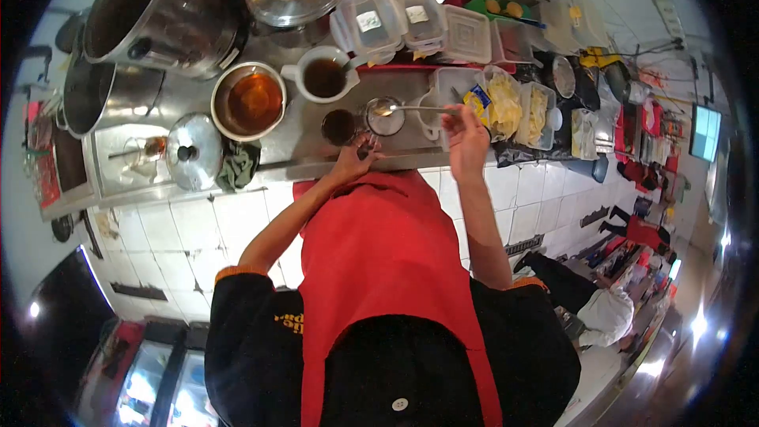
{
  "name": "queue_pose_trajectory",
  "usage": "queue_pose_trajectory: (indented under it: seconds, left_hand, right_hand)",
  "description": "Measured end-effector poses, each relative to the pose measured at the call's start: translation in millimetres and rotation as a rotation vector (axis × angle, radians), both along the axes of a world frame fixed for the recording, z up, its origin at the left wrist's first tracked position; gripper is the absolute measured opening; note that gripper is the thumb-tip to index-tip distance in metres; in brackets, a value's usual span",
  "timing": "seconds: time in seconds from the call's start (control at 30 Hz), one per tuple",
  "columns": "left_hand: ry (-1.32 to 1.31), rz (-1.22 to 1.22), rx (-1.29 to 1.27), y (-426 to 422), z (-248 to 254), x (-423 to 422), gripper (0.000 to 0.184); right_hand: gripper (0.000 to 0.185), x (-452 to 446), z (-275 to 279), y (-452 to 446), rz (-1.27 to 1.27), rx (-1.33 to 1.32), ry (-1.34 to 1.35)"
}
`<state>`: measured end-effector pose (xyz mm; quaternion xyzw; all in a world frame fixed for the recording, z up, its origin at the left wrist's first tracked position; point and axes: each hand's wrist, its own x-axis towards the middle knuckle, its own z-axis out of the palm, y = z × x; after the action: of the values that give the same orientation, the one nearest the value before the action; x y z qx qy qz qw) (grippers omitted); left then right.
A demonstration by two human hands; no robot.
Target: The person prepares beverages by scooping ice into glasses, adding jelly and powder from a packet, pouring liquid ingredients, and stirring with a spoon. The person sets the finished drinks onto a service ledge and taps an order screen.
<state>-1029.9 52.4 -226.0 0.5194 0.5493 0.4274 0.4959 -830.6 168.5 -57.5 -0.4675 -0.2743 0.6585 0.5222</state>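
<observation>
My right hand (468, 138) is closed round the handle of a long metal spoon (423, 108). The spoon's bowl end lies over a clear glass (385, 120) on the steel counter. By the counter's front edge, my left hand (357, 160) reaches toward the base of the glasses, its fingertips near the clear glass; whether it grips anything is too small to tell. Just left of the clear glass stands a glass of dark liquid (338, 126). Behind them is a white jug (324, 77) of dark brown liquid.
A steel bowl of amber liquid (251, 101), a pot lid (194, 152) and a large pot (158, 16) are on the left. Lidded plastic containers (387, 24) line the back. Trays of yellow packets (506, 107) sit right. Two other people are far right.
</observation>
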Motion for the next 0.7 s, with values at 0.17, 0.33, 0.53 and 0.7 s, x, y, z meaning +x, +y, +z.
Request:
queue_pose_trajectory:
  seconds: [0.17,0.33,0.53,0.7]
  left_hand:
    - [-0.020,-0.056,-0.029,-3.7,-14.4,5.9,0.018]
    - [-0.280,-0.158,0.095,2.1,0.6,10.9,0.021]
    - [-0.122,-0.159,0.091,-1.6,-25.9,12.6,0.025]
    - [0.042,-0.121,0.224,-4.1,-15.5,6.7,0.026]
  right_hand:
    - [0.021,86.9,18.4,75.2,-0.265,0.059,0.019]
    - [0.020,158.4,9.7,140.0,-0.549,0.229,-0.131]
    - [0.017,191.9,-41.8,191.3,-0.631,0.280,-0.245]
    - [0.025,192.1,-81.8,188.5,-0.462,0.274,-0.330]
